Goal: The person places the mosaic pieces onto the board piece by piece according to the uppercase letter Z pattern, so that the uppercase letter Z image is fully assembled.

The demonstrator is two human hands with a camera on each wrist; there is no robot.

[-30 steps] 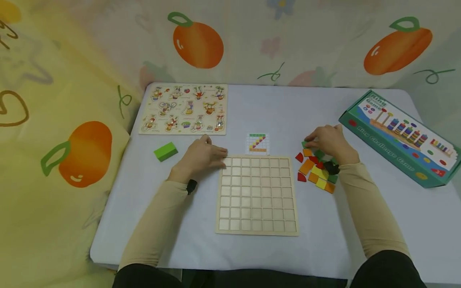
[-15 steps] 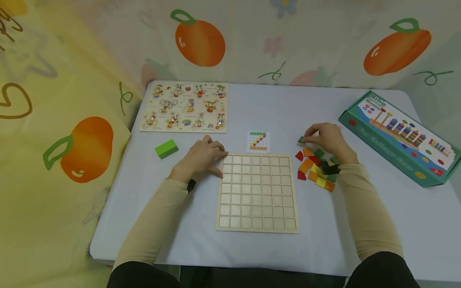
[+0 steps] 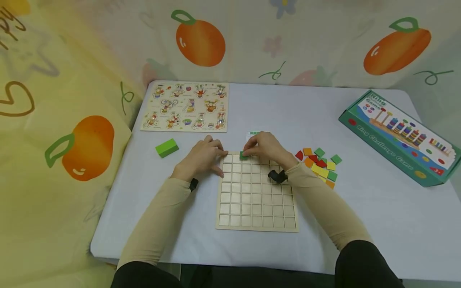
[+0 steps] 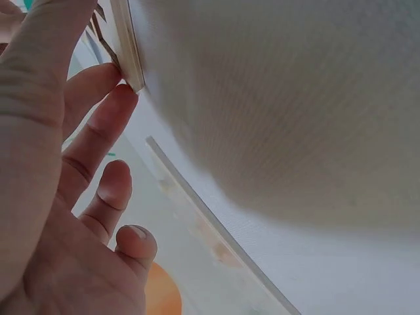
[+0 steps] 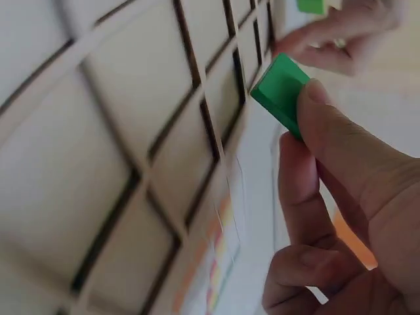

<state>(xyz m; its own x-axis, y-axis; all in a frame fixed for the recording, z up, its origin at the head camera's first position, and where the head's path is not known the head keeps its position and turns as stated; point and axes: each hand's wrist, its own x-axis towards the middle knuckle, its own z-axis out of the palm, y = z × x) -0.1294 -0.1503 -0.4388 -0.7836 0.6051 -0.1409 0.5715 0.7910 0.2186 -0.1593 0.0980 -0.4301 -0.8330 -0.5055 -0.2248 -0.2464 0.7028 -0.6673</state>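
The carton (image 3: 399, 138) at the far right of the table reads "Challenge Game" along its green side, the word before it probably "Ring", with "3+" at one corner; the captions on the wooden picture puzzle (image 3: 185, 129) are too small to read. The carton is closed, so its contents are hidden. In front of the person lies the wooden grid board (image 3: 251, 209), divided into square compartments. The right hand (image 3: 266, 146) pinches a green square tile (image 5: 279, 92) between thumb and fingertips, tilted at the board's far row, left of the middle; whether it touches the board is unclear. The left hand (image 3: 199, 159), fingers loosely bent, touches the board's far left corner. Half a second ago the right hand held the green tile beside the loose coloured tiles (image 3: 319, 171); now it is over the board, covering most of the pattern card (image 3: 252, 134). The left hand has stayed put.
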